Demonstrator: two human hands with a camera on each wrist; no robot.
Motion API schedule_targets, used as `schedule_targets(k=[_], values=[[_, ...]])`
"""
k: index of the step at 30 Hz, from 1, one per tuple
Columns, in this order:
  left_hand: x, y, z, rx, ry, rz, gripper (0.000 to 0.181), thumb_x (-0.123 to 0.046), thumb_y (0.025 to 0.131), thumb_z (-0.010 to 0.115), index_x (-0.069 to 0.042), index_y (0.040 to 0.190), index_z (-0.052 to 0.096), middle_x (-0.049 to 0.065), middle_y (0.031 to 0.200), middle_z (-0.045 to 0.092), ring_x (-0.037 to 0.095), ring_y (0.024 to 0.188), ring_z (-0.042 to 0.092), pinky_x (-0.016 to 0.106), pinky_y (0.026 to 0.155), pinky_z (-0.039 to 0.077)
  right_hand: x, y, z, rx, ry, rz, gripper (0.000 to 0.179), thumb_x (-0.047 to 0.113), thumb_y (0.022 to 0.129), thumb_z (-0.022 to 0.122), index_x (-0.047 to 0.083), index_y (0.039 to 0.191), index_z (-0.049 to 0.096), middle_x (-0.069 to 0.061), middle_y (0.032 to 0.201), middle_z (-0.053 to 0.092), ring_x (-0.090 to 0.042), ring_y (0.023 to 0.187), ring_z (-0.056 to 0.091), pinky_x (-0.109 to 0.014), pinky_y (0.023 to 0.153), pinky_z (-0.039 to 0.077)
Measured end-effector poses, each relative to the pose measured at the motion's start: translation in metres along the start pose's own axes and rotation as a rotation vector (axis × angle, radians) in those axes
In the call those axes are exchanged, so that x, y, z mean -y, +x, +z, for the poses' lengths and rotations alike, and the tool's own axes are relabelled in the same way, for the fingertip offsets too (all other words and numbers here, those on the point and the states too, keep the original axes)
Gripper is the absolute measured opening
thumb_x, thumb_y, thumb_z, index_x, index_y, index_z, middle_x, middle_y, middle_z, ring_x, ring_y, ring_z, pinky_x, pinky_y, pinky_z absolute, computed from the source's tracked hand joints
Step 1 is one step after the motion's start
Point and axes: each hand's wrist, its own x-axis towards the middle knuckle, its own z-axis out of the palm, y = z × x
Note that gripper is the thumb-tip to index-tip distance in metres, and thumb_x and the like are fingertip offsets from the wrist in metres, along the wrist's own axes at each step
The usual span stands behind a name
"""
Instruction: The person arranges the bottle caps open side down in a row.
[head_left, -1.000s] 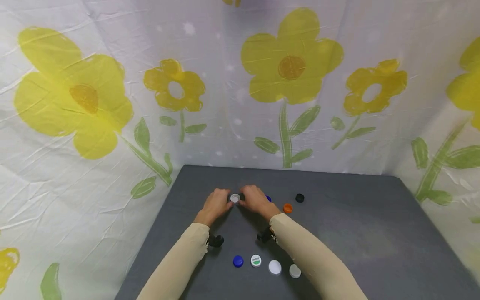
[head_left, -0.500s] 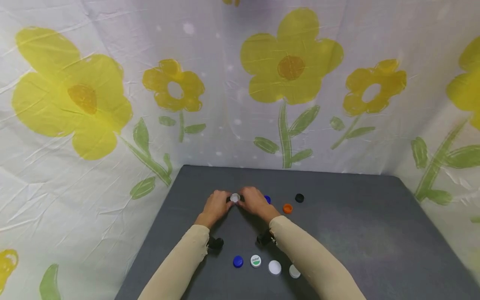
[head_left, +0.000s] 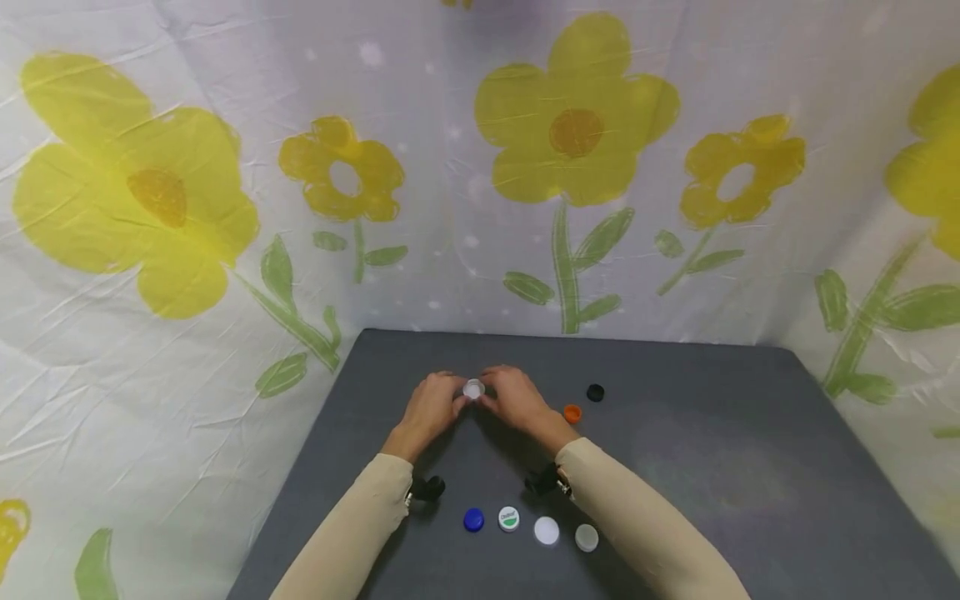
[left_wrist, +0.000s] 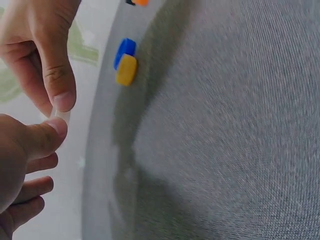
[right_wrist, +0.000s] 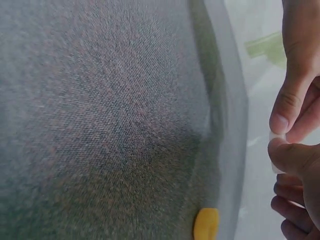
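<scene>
A small white bottle cap [head_left: 473, 389] is held above the far part of the grey table, its hollow side showing in the head view. My left hand [head_left: 430, 404] pinches it from one side, and my right hand [head_left: 516, 400] pinches it from the other. The left wrist view shows both thumbs meeting at the cap [left_wrist: 62, 115], which their tips mostly cover. Seen from the right wrist, its white edge [right_wrist: 275, 167] sticks out beside the thumbs. Below the right hand, a blue cap [left_wrist: 126, 47] and a yellow cap [left_wrist: 126, 70] stand on the table, hidden in the head view.
An orange cap [head_left: 572, 413] and a black cap [head_left: 596, 392] lie right of my right hand. Nearer me is a row: a blue cap [head_left: 473, 520], a green-printed white cap [head_left: 508, 519] and two white caps [head_left: 547, 531]. A flowered curtain [head_left: 450, 275] hangs behind the table.
Both hands have shifted slightly away from me with the white cap. The right forearm has swung a little to the right, and the blue cap beside the right hand is now hidden from the head view.
</scene>
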Motion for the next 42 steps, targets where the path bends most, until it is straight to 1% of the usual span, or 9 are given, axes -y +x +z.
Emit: schedule_targets(k=[4, 11, 14, 20, 24, 30, 35, 39, 42], values=[[-0.007, -0.003, -0.008, -0.005, -0.005, 0.022, 0.024, -0.019, 0.085, 0.081, -0.012, 0.108, 0.078, 0.01, 0.11, 0.076, 0.031, 0.108, 0.07, 0.05, 0.086, 0.057, 0.002, -0.008, -0.006, -0.046, 0.021, -0.031, 0.029, 0.02, 0.09, 0.076, 0.004, 0.114, 0.074, -0.014, 0.122, 0.071, -0.032, 0.116, 0.066, -0.049, 0.104, 0.047], [-0.018, -0.01, -0.02, -0.046, 0.006, 0.107, 0.025, -0.018, 0.083, 0.082, -0.012, 0.107, 0.077, 0.006, 0.107, 0.077, 0.029, 0.111, 0.069, 0.048, 0.087, 0.057, 0.006, -0.023, -0.018, -0.118, 0.016, -0.064, 0.032, 0.024, 0.089, 0.077, 0.006, 0.116, 0.074, -0.011, 0.122, 0.071, -0.031, 0.116, 0.066, -0.049, 0.1, 0.051], [-0.024, -0.014, -0.026, -0.049, 0.01, 0.127, 0.025, -0.02, 0.084, 0.082, -0.011, 0.107, 0.077, 0.005, 0.106, 0.077, 0.029, 0.113, 0.068, 0.048, 0.088, 0.057, 0.01, -0.031, -0.024, -0.144, 0.033, -0.069, 0.034, 0.023, 0.088, 0.078, 0.004, 0.116, 0.074, -0.013, 0.122, 0.071, -0.033, 0.116, 0.065, -0.05, 0.1, 0.05], [-0.039, -0.02, -0.039, -0.022, 0.024, 0.129, 0.027, -0.024, 0.085, 0.082, -0.012, 0.109, 0.076, 0.004, 0.108, 0.076, 0.028, 0.114, 0.068, 0.047, 0.091, 0.056, 0.014, -0.045, -0.031, -0.175, 0.067, -0.047, 0.036, 0.024, 0.087, 0.08, 0.005, 0.117, 0.074, -0.011, 0.123, 0.071, -0.032, 0.118, 0.065, -0.049, 0.101, 0.05], [-0.045, -0.024, -0.044, -0.001, 0.008, 0.158, 0.026, -0.024, 0.086, 0.081, -0.013, 0.109, 0.076, 0.005, 0.109, 0.076, 0.028, 0.113, 0.068, 0.047, 0.089, 0.056, 0.015, -0.055, -0.034, -0.171, 0.055, -0.025, 0.037, 0.028, 0.087, 0.08, 0.008, 0.118, 0.074, -0.008, 0.124, 0.071, -0.029, 0.118, 0.065, -0.047, 0.098, 0.052], [-0.052, -0.032, -0.046, 0.028, -0.017, 0.219, 0.028, -0.025, 0.086, 0.081, -0.012, 0.11, 0.076, 0.006, 0.111, 0.075, 0.028, 0.11, 0.069, 0.046, 0.09, 0.056, 0.019, -0.074, -0.037, -0.171, 0.13, -0.032, 0.038, 0.028, 0.088, 0.078, 0.007, 0.121, 0.073, -0.01, 0.126, 0.07, -0.033, 0.121, 0.064, -0.051, 0.1, 0.05], [-0.057, -0.039, -0.045, 0.033, -0.021, 0.252, 0.029, -0.03, 0.086, 0.081, -0.013, 0.109, 0.075, 0.004, 0.11, 0.075, 0.024, 0.106, 0.07, 0.044, 0.089, 0.057, 0.019, -0.085, -0.036, -0.192, 0.155, -0.05, 0.036, 0.027, 0.087, 0.078, 0.008, 0.117, 0.074, -0.008, 0.123, 0.071, -0.027, 0.118, 0.065, -0.046, 0.098, 0.053], [-0.06, -0.045, -0.043, -0.002, -0.004, 0.277, 0.035, -0.032, 0.084, 0.082, -0.013, 0.113, 0.074, 0.003, 0.111, 0.075, 0.022, 0.107, 0.069, 0.042, 0.092, 0.056, 0.018, -0.092, -0.037, -0.204, 0.18, -0.044, 0.035, 0.028, 0.087, 0.078, 0.009, 0.115, 0.074, -0.007, 0.122, 0.072, -0.024, 0.119, 0.065, -0.044, 0.096, 0.054], [-0.06, -0.049, -0.04, -0.056, 0.011, 0.296, 0.04, -0.031, 0.083, 0.083, -0.012, 0.117, 0.073, 0.003, 0.114, 0.074, 0.023, 0.111, 0.068, 0.041, 0.094, 0.055, 0.017, -0.097, -0.039, -0.204, 0.223, -0.026, 0.035, 0.028, 0.087, 0.077, 0.008, 0.116, 0.074, -0.006, 0.124, 0.071, -0.023, 0.119, 0.065, -0.043, 0.096, 0.054]])
